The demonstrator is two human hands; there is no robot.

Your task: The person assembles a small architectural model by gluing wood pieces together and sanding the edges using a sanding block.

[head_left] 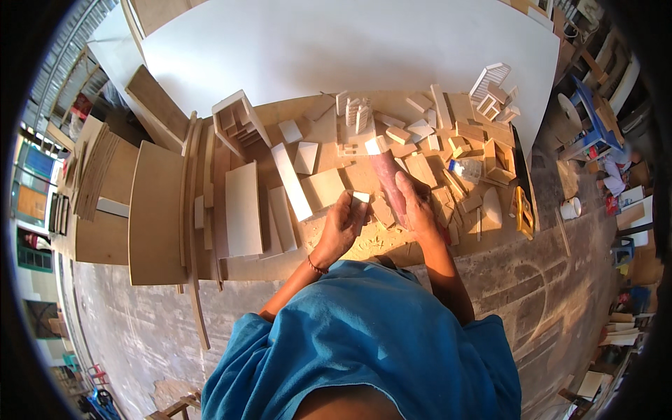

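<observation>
The left hand (337, 225) pinches a small pale block (361, 197) in its fingertips, while the right hand (418, 208) grasps the near end of a long dark-red piece (386, 180); both are above the near middle of the table. At far left stands an open wooden box (257, 123) with step-like slats inside. At right an open-topped wooden box (510, 162) sits beside a clear plastic container (467, 170) with something blue at its edge — its contents are too small to tell. The wooden table (358, 175) carries scattered offcuts, with shavings (376, 244) near the hands. A big white panel (350, 52) rises behind it; boards (157, 213) lean at left, and a white bucket (570, 208) stands on the stained floor (161, 315) at right.
</observation>
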